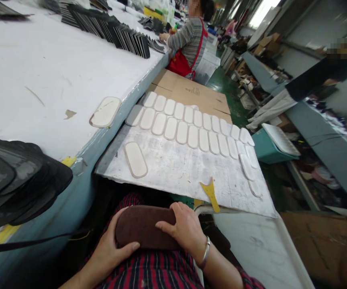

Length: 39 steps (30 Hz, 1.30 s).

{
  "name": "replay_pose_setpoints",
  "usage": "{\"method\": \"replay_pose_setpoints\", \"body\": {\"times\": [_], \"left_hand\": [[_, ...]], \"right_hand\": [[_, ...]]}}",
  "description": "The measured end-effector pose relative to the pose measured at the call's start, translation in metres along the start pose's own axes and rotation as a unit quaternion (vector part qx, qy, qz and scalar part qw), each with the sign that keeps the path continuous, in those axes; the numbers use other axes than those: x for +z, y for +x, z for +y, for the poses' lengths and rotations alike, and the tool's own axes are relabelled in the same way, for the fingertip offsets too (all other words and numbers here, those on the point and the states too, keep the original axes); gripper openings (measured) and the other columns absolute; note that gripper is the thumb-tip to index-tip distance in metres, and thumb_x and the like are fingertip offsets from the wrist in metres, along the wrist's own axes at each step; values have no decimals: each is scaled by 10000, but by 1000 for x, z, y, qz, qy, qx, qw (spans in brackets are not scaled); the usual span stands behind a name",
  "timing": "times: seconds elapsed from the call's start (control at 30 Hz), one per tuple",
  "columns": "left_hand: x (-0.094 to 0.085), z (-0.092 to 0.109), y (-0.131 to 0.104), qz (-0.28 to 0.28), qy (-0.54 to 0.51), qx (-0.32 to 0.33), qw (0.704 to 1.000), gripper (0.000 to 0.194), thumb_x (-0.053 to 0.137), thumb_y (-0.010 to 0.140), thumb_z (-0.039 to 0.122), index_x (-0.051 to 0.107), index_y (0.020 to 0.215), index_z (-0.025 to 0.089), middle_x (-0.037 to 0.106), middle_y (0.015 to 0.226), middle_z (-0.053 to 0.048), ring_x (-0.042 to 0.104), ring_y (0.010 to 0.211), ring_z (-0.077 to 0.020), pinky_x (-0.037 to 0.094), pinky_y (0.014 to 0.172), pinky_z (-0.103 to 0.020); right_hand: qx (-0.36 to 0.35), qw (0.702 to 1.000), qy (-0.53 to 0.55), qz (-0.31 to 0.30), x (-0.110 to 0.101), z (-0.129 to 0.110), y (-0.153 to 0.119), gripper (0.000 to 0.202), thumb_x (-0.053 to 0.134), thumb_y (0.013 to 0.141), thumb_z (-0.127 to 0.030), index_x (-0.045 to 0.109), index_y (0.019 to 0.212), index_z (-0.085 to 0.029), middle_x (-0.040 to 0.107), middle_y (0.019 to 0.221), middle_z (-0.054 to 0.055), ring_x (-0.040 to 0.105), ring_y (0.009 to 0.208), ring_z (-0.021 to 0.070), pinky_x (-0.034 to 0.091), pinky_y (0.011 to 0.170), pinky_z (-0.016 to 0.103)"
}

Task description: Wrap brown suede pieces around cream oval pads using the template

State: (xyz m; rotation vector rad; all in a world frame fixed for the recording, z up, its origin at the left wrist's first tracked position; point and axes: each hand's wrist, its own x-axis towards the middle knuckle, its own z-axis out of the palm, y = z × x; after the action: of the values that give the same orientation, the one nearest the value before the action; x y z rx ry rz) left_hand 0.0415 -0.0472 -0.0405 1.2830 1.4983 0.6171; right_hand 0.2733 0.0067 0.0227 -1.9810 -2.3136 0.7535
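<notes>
Over my lap lies a dark brown, oblong case with rounded ends, held flat between both hands. My left hand grips its left end, thumb along the near edge. At the other end my right hand, with a silver bangle at the wrist, has its thumb on top and its fingers over the far edge. Just beyond is a grey-white board bearing rows of white oval pieces with brownish rims. One white oval piece lies apart from the rows, nearer me.
A yellow forked tool rests at the board's near edge. Left, a white-covered table carries black sheet pieces and a row of dark pieces. A co-worker sits at its far end. A teal bin stands right.
</notes>
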Motion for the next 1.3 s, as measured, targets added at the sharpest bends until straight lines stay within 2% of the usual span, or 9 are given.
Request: {"method": "replay_pose_setpoints", "body": {"times": [0.17, 0.33, 0.5, 0.8, 0.93, 1.0, 1.07, 1.17, 1.3], "left_hand": [[-1, 3, -2, -19, -33, -10, 999, 809, 615, 731, 464, 146, 1351, 238, 385, 1367, -111, 412, 1237, -262, 317, 1056, -442], [-6, 1, -4, -54, -121, 8, 991, 613, 465, 851, 442, 185, 1360, 249, 346, 1414, -66, 348, 1289, -218, 258, 1096, -386], [-7, -4, -4, -67, -138, 4, 988, 647, 447, 858, 454, 164, 1386, 208, 338, 1429, -81, 319, 1307, -229, 223, 1110, -393], [-6, 0, -3, -64, -132, -1, 989, 671, 439, 857, 469, 157, 1392, 178, 359, 1418, -99, 328, 1304, -227, 214, 1113, -400], [-7, -6, -1, -53, -140, -1, 989, 639, 380, 875, 490, 207, 1394, 159, 362, 1421, -92, 298, 1321, -223, 192, 1121, -387], [-8, -7, 0, -45, -154, -4, 987, 617, 316, 891, 502, 243, 1391, 146, 343, 1434, -83, 270, 1333, -216, 190, 1123, -370], [-8, -6, 1, -46, -170, -2, 984, 601, 290, 900, 493, 265, 1389, 144, 332, 1441, -72, 259, 1338, -208, 190, 1124, -359], [-8, -2, 0, -52, -177, 15, 983, 568, 296, 910, 457, 283, 1385, 147, 351, 1431, -74, 291, 1325, -207, 189, 1125, -373], [-9, -2, -1, -36, -150, 45, 987, 528, 296, 920, 406, 292, 1382, 151, 335, 1438, -83, 301, 1320, -208, 178, 1128, -391]], "right_hand": [[-8, 1000, -26, 0, 1, 1, 8, 392, 479, 828, -591, 548, 823, -205, 591, 812, 26, 549, 773, 203, 392, 688, 303], [-20, 997, -69, -2, 1, -6, 13, 422, 366, 895, -555, 560, 783, -198, 593, 769, 34, 551, 741, 200, 384, 676, 308], [-89, 994, -62, 6, 2, -21, 13, 597, 533, 673, -735, 568, 898, -183, 593, 869, 56, 541, 839, 242, 402, 751, 348], [-97, 991, -77, -43, 3, -25, 33, 503, 305, 894, -595, 580, 746, -200, 615, 745, 30, 577, 696, 187, 398, 588, 274], [-91, 993, -80, 4, 5, -28, 24, 429, 304, 945, -460, 628, 891, -184, 640, 856, 57, 590, 822, 194, 447, 740, 313], [-130, 985, -90, 67, 10, -26, 9, 400, 365, 935, -415, 553, 1156, -138, 585, 1130, 106, 508, 1079, 227, 380, 940, 375], [-216, 966, -105, 91, 15, -22, -7, 558, 432, 897, -453, 395, 1328, -100, 399, 1363, 131, 309, 1277, 258, 250, 1061, 427], [-303, 943, -125, 53, 22, -23, -20, 769, 498, 815, -573, 316, 1377, -80, 237, 1452, 142, 150, 1344, 286, 191, 1092, 463], [-316, 941, -121, 23, 27, -49, -11, 871, 486, 787, -631, 273, 1389, -40, 176, 1465, 166, 79, 1359, 285, 167, 1104, 460]]}}
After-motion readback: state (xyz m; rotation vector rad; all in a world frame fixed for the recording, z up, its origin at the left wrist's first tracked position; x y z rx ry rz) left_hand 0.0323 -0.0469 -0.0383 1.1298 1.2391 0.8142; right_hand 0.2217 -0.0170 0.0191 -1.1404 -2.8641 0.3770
